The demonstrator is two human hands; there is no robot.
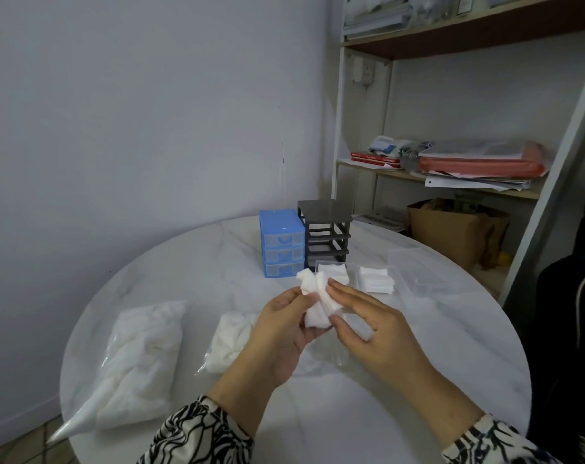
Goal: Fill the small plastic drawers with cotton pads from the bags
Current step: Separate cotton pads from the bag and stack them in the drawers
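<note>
Stack of cotton pads (pixel 318 304) held above table centre, long axis running 11 to 5 o'clock; clear drawer (pixel 338 274) lying just beyond at 1 o'clock, nearer right hand (pixel 371 324); left hand (pixel 281 333) palm-up, fingers curled under stack; right fingers pinching its upper edge.

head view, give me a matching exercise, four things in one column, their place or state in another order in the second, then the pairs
Things:
1. blue drawer unit
2. black drawer frame
3. large bag of pads
4. stack of cotton pads

Places or states:
A. held between the left hand and right hand
B. lying at the table's left edge
C. drawers all pushed in
D. slots empty, drawers taken out

Pairs: 1-C, 2-D, 3-B, 4-A
</note>
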